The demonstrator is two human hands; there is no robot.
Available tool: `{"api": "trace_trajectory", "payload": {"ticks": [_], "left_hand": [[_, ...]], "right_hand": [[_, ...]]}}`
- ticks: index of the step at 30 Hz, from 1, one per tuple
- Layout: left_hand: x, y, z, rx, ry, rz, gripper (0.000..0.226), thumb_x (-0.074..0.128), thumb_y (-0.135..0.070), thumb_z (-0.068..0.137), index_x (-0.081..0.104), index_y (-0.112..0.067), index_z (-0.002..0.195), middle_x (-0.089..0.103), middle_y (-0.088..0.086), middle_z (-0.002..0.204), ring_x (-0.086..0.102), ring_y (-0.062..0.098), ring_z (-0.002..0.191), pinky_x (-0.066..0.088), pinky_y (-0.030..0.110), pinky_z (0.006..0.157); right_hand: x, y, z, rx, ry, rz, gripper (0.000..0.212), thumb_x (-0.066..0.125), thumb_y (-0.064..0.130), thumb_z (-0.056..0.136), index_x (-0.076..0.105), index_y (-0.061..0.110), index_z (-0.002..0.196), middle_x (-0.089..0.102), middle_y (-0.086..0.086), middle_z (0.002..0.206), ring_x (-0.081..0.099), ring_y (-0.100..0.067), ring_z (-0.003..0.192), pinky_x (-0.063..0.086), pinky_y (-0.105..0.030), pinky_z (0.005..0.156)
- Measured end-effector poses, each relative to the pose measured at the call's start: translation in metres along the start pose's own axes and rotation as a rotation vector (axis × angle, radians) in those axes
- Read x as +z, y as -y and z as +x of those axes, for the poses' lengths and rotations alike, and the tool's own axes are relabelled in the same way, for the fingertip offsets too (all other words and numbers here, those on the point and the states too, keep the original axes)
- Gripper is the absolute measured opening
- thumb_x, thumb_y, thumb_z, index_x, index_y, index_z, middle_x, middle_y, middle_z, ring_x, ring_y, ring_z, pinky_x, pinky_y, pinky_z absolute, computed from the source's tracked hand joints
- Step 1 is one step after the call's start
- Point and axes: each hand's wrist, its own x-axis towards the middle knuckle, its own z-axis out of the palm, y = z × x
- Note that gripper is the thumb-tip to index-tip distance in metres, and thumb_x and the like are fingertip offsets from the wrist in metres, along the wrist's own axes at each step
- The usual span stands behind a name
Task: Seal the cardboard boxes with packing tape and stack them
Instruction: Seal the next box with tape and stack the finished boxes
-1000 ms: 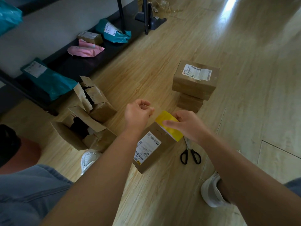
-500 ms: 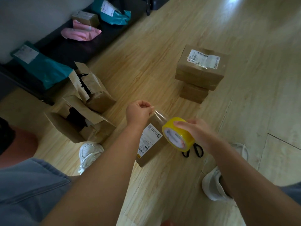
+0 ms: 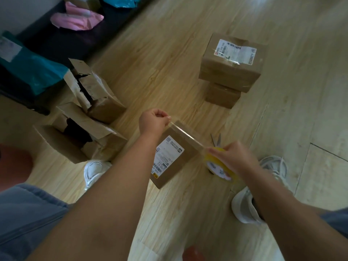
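We wear soft blue-grey legwear (image 3: 24,213), seen left of the labelled box (image 3: 188,147) and again far to its right. Our trainers are white with laces, the left trainer (image 3: 94,172) left of the box and the right trainer (image 3: 243,210) right of it. Our forearms (image 3: 105,194) are bare.

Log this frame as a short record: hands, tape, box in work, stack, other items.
left hand: pinches the free end of the strip
right hand: grips the yellow roll
strip: stretched between the hands over the box; contact with it unclear
box: closed, label up, on the floor
stack: two closed boxes, larger on top
open boxes: two, at left, flaps up
scissors: on the floor beyond the roll, handles hidden
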Motion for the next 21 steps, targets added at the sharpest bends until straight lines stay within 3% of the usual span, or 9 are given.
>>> {"api": "trace_trajectory", "payload": {"ticks": [4, 9, 12, 18, 21], "left_hand": [[0.004, 0.004, 0.014, 0.029, 0.043, 0.080, 0.020, 0.077, -0.010, 0.082, 0.063, -0.021, 0.073, 0.073, 0.005, 0.082, 0.067, 0.017, 0.075, 0.058, 0.040, 0.083], [0.012, 0.014, 0.022, -0.011, 0.022, 0.169, 0.018, 0.077, -0.017, 0.084, 0.063, -0.024, 0.075, 0.073, -0.003, 0.086, 0.070, 0.015, 0.086, 0.056, 0.038, 0.086], [0.014, 0.023, 0.029, -0.046, 0.010, 0.158, 0.017, 0.077, -0.018, 0.084, 0.063, -0.024, 0.076, 0.073, -0.002, 0.087, 0.070, 0.015, 0.086, 0.056, 0.037, 0.085], [0.018, 0.030, 0.039, -0.080, 0.020, 0.166, 0.014, 0.077, -0.019, 0.084, 0.064, -0.021, 0.080, 0.073, -0.002, 0.085, 0.070, 0.014, 0.085, 0.055, 0.032, 0.080], [0.019, 0.035, 0.042, -0.085, 0.019, 0.172, 0.014, 0.078, -0.017, 0.084, 0.065, -0.021, 0.079, 0.073, -0.003, 0.083, 0.070, 0.013, 0.081, 0.057, 0.035, 0.083]], "right_hand": [[0.013, -0.001, 0.006, 0.043, -0.102, -0.123, 0.063, 0.060, 0.067, 0.083, 0.051, 0.013, 0.050, 0.044, 0.000, 0.043, 0.049, -0.019, 0.045, 0.037, -0.029, 0.051], [0.030, 0.005, 0.014, 0.105, -0.128, -0.218, 0.061, 0.058, 0.071, 0.083, 0.059, 0.013, 0.065, 0.054, -0.001, 0.057, 0.055, -0.019, 0.052, 0.034, -0.025, 0.048], [0.036, 0.010, 0.017, 0.125, -0.143, -0.272, 0.059, 0.057, 0.072, 0.084, 0.060, 0.014, 0.074, 0.054, 0.001, 0.064, 0.054, -0.016, 0.056, 0.032, -0.025, 0.048], [0.043, 0.015, 0.024, 0.142, -0.135, -0.293, 0.056, 0.056, 0.069, 0.087, 0.056, 0.015, 0.073, 0.059, 0.000, 0.070, 0.059, -0.018, 0.064, 0.039, -0.026, 0.053], [0.047, 0.014, 0.025, 0.150, -0.141, -0.288, 0.054, 0.056, 0.068, 0.087, 0.059, 0.014, 0.084, 0.058, 0.001, 0.072, 0.055, -0.016, 0.063, 0.040, -0.028, 0.056]]}}
